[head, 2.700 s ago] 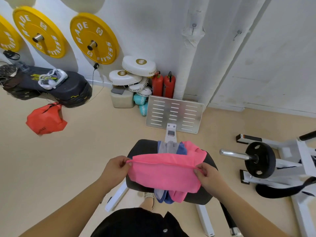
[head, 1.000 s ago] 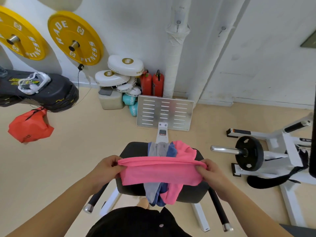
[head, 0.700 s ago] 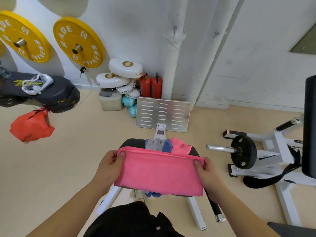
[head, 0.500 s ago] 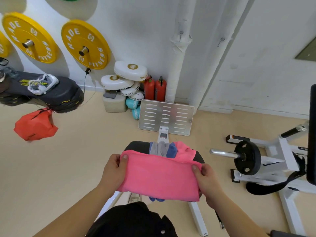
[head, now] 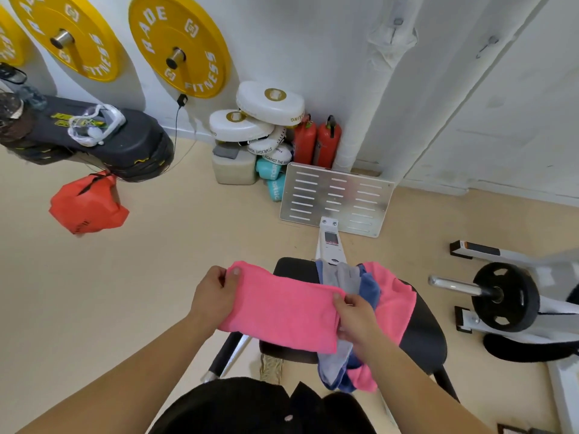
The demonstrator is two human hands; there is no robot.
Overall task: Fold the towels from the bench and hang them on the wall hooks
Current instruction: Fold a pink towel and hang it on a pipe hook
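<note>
A folded pink towel (head: 282, 311) hangs stretched between my two hands above the left side of the black bench pad (head: 423, 333). My left hand (head: 213, 296) pinches its upper left corner, thumb on top. My right hand (head: 354, 314) grips its right edge. On the bench lie a grey towel (head: 341, 274), a blue towel (head: 369, 289) and another pink towel (head: 394, 305), draped over the near edge. Two small wall hooks (head: 398, 21) (head: 485, 49) stick out of the white wall above.
Yellow weight plates (head: 178, 45) hang on the wall at left. A black stack with an orange bag (head: 87, 205) stands left. White pads (head: 269, 101), red extinguishers (head: 316, 139) and a metal footplate (head: 335, 198) sit ahead. A loaded barbell sleeve (head: 501, 296) is right.
The view has shifted left and moved closer. The pink towel, held wide and level over the bench before, is now carried left of the bench pad with my hands closer together.
</note>
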